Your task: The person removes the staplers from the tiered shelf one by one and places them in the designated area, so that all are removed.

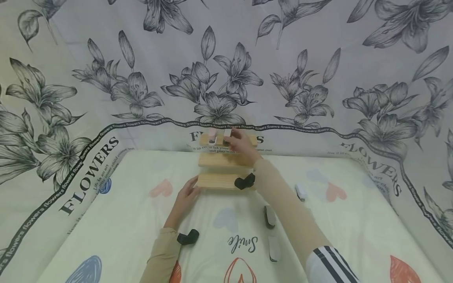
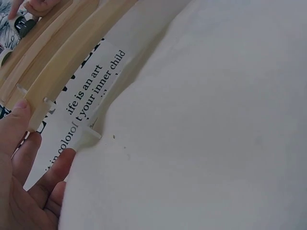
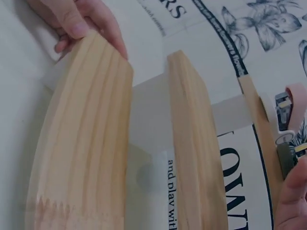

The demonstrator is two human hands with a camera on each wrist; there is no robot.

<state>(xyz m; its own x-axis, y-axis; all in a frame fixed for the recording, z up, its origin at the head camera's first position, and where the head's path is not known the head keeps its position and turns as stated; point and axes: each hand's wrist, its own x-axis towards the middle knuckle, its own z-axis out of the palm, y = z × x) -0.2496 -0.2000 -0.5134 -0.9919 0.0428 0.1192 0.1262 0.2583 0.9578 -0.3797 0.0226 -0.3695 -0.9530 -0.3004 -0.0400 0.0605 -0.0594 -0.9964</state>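
A three-tier wooden shelf [image 1: 226, 181] with clear side supports stands at the back of the cloth. My left hand [image 1: 187, 194] grips the left end of its lowest board, thumb on the board's edge [image 2: 36, 103] and fingers below. At the top board [image 1: 252, 140], my right hand [image 1: 242, 143] holds a small dark-and-white stapler [image 1: 227, 135] by its near side. Just left of it stands a pink and white stapler [image 3: 293, 108] on the same board. The middle board [image 3: 192, 134] and lowest board carry nothing.
To the right of the shelf, on the cloth [image 1: 141, 220], lie a dark grey stapler [image 1: 270, 217], a light grey one [image 1: 274, 248] and a white one [image 1: 300, 192]. A flower-printed curtain [image 1: 304, 31] hangs behind, close to the top board.
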